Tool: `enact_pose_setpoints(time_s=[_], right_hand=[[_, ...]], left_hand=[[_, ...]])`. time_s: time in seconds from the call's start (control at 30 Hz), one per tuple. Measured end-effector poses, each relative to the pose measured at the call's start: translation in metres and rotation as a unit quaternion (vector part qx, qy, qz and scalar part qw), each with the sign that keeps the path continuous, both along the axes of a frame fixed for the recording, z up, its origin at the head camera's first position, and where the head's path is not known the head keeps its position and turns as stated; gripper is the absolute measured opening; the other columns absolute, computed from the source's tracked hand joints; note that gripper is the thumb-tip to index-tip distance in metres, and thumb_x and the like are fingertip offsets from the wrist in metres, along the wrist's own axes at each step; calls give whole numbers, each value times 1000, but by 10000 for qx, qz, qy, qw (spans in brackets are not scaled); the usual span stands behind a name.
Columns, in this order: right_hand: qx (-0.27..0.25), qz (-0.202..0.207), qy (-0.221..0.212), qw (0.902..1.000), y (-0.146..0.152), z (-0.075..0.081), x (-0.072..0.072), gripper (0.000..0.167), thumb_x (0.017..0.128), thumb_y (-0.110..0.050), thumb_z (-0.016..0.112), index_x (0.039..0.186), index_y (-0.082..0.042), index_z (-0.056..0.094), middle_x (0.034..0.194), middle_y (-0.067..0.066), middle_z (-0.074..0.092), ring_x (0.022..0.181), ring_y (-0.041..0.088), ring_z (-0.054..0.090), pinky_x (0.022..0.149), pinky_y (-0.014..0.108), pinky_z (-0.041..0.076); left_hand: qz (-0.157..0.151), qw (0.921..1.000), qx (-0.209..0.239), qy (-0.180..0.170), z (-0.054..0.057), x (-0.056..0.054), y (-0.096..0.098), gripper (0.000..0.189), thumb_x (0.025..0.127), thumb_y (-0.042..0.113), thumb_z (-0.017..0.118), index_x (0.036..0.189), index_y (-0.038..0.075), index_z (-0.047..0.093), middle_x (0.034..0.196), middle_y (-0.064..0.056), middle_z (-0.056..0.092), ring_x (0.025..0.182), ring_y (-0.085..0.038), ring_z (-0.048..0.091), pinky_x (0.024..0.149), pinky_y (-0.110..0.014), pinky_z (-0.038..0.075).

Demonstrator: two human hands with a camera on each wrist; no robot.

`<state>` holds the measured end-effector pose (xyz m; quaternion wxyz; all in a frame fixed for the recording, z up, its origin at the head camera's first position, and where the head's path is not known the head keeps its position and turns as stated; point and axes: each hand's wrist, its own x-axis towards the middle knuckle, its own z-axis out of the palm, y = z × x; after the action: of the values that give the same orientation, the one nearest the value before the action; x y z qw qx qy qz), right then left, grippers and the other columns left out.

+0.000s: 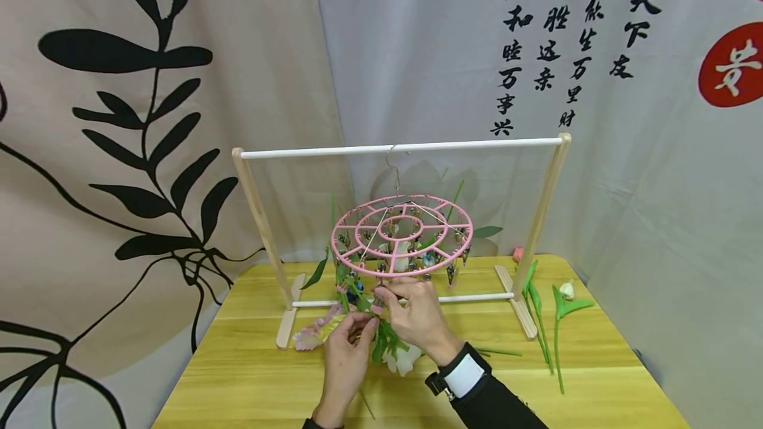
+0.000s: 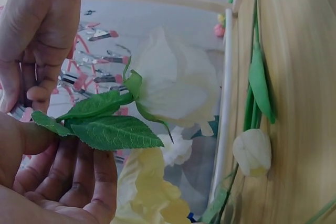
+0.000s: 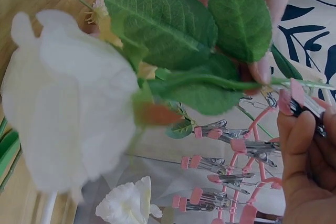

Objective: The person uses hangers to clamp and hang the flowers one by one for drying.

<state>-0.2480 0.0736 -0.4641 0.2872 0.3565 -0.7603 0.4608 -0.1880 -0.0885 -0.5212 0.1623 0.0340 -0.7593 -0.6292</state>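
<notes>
A white artificial rose [image 3: 68, 103] with green leaves [image 2: 115, 129] hangs bloom down below a round pink clip hanger [image 1: 470, 227]. My left hand [image 1: 348, 353] pinches its green stem near the leaves. My right hand [image 1: 420, 313] grips a metal clip [image 3: 311, 109] with pink tips, under the hanger's front rim. In the right wrist view the stem runs right at those pink tips, and the clip's handles lie between thumb and fingers. Other clips [image 3: 212, 199] dangle around the hanger, several with flowers on them.
The hanger hooks onto the white top bar [image 1: 477, 145] of a stand with wooden legs [image 1: 547, 210]. A white tulip [image 1: 566, 291] and a pink tulip [image 1: 517, 254] lie at the table's right. Pink petals [image 1: 312, 335] show left of my hands; a lower bar [image 1: 477, 297] crosses behind.
</notes>
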Motion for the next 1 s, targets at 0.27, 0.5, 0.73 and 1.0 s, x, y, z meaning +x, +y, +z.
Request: enact_pose_setpoints(time_s=[0.27, 0.5, 0.73, 1.0], right_hand=[[-44, 26, -163, 9999, -1, -1, 4, 13, 109, -8, 81, 103, -6, 92, 102, 9, 91, 83, 16, 86, 69, 18, 64], [11, -33, -389, 9992, -1, -6, 5, 16, 112, -14, 79, 105, -9, 92, 103, 5, 91, 85, 15, 85, 71, 21, 65], [157, -50, -878, 9960, 0, -7, 7, 17, 115, -19, 77, 111, -10, 91, 101, 1, 88, 75, 3, 70, 68, 20, 58], [236, 83, -1390, 9900, 1, -9, 7, 24, 119, -20, 71, 130, -8, 87, 122, 8, 89, 102, 18, 85, 84, 26, 69]], left_hand=[[-373, 9992, 136, 45, 4, 5, 3, 15, 113, 18, 81, 121, 6, 82, 118, -13, 87, 104, -12, 80, 88, -20, 64], [-358, 9993, 69, 19, 4, 7, 4, 14, 112, 18, 81, 119, 5, 82, 116, -11, 88, 102, -12, 81, 87, -20, 64], [-316, 9995, 34, -9, 3, 6, 3, 15, 112, 21, 81, 120, 7, 83, 117, -10, 88, 104, -13, 80, 87, -20, 63], [-270, 9996, -115, 27, 0, 1, 1, 12, 112, 16, 81, 120, 7, 83, 119, -10, 87, 109, -15, 83, 92, -19, 67]])
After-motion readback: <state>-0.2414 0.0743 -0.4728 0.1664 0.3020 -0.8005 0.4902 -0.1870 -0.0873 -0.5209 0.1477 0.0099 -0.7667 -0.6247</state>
